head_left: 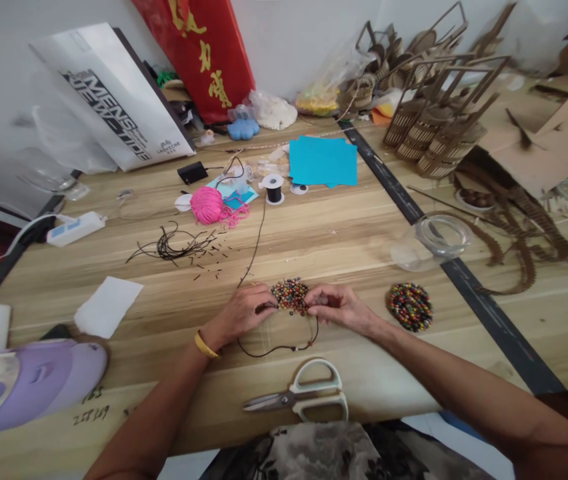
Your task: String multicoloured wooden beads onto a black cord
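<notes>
My left hand (244, 312) and my right hand (340, 308) rest on the wooden table (344, 240), fingers pinched together on either side of a small beaded piece (290, 295) of many-coloured beads. A thin black cord (274, 348) loops from the piece toward me and also runs back to a black thread spool (274, 189). A finished round beaded mat (409, 306) lies just right of my right hand. White-handled scissors (300, 395) lie near the front edge, below my hands.
Pink yarn (208, 204), blue paper (323, 161), loose black cord scraps (174, 245), a clear lid (443, 235), a white paper square (108, 305), a power strip (75, 228) and a purple device (29, 384) lie around. Wooden baskets (429, 127) crowd the back right.
</notes>
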Demonstrator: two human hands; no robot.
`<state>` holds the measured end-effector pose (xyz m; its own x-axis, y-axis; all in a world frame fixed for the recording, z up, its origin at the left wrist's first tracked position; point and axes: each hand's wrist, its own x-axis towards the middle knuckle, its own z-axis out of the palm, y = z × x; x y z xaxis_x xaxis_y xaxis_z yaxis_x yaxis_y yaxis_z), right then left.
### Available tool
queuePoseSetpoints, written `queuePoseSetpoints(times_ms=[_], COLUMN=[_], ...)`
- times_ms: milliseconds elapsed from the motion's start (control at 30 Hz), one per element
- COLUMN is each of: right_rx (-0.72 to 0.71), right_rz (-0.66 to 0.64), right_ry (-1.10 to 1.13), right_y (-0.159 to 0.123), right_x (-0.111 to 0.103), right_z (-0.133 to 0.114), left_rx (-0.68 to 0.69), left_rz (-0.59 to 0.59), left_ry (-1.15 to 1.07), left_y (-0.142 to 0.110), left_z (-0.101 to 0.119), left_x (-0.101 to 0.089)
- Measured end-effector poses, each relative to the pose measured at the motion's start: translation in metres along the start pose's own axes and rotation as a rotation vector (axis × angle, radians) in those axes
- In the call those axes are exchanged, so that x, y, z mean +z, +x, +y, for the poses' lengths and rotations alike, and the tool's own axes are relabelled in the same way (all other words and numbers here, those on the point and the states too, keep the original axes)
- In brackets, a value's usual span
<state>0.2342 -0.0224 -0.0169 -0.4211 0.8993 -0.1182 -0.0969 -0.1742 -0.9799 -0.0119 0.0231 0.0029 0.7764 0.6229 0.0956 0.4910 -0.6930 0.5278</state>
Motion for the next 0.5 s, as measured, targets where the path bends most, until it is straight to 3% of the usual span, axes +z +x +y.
queuePoseSetpoints(times_ms=[200, 333, 500], right_rx=[-0.015, -0.049, -0.003], right_rz=[-0.005, -0.033, -0.089], right_ry=[-0.026, -0.039, -0.014], right_y=[0.001, 0.001, 0.001], right_x=[-0.003, -0.003, -0.004], right_z=[-0.003, -0.004, -0.006], left_rx=[-0.022, -0.134, -0.226], left_rz=[0.05, 0.084, -0.001], left_ry=[-0.105, -0.424, -0.741], left_y=[0.001, 0.0, 0.0], left_z=[0.003, 0.009, 0.018], left_x=[-0.003, -0.005, 0.003])
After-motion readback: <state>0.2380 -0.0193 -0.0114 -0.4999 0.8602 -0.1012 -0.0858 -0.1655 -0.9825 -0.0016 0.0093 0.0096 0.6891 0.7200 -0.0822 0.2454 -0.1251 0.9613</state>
